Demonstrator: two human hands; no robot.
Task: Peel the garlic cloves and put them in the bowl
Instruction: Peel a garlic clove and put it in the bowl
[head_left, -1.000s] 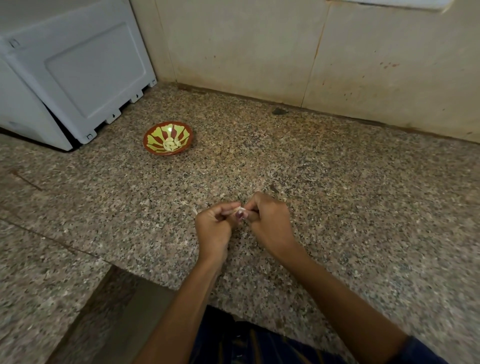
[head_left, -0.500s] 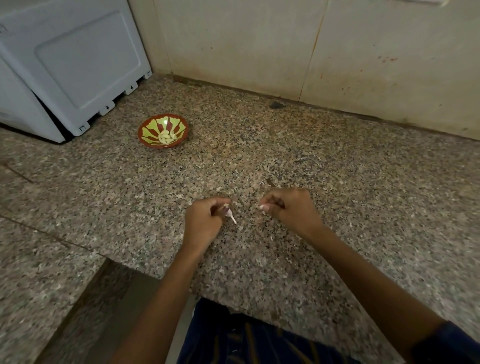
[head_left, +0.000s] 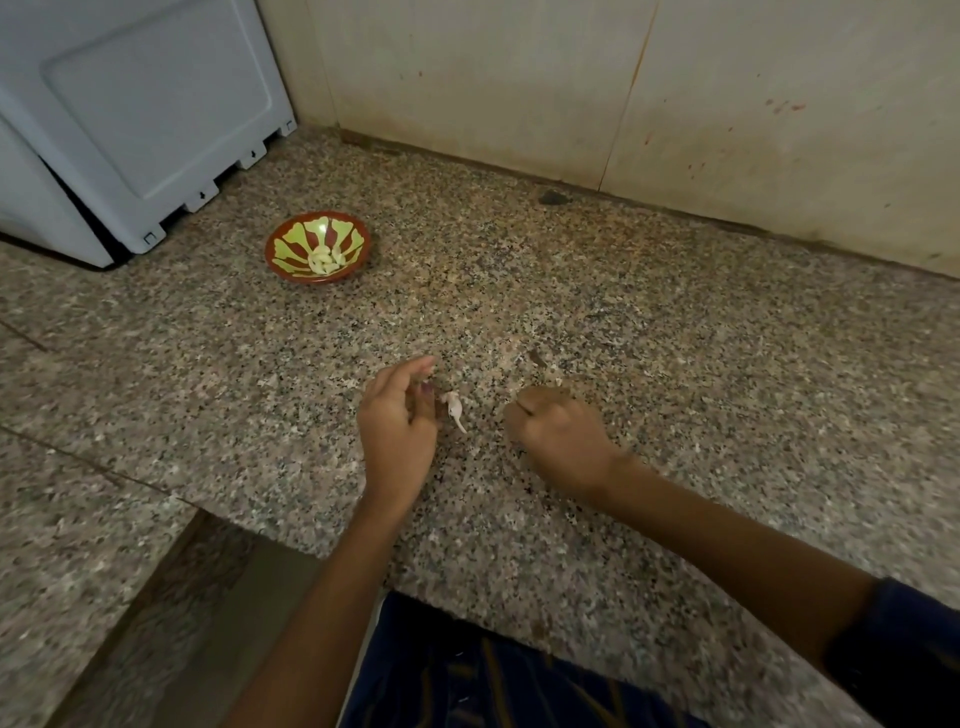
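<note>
A red bowl with yellow-green petals stands on the granite counter at the back left and holds several peeled garlic cloves. My left hand hovers low over the counter's middle, fingers spread and nothing in them. A pale scrap of garlic skin lies just right of its fingertips. My right hand is a closed fist a little further right. The garlic clove it took is hidden inside the fist.
A white appliance leans at the back left, close behind the bowl. A tiled wall closes the back. Small dark bits lie beyond my right hand. The counter's front edge runs just above my lap.
My hands, joined on one clove a second ago, have pulled apart. The left hand has opened and let the skin go; the right has curled into a fist.
</note>
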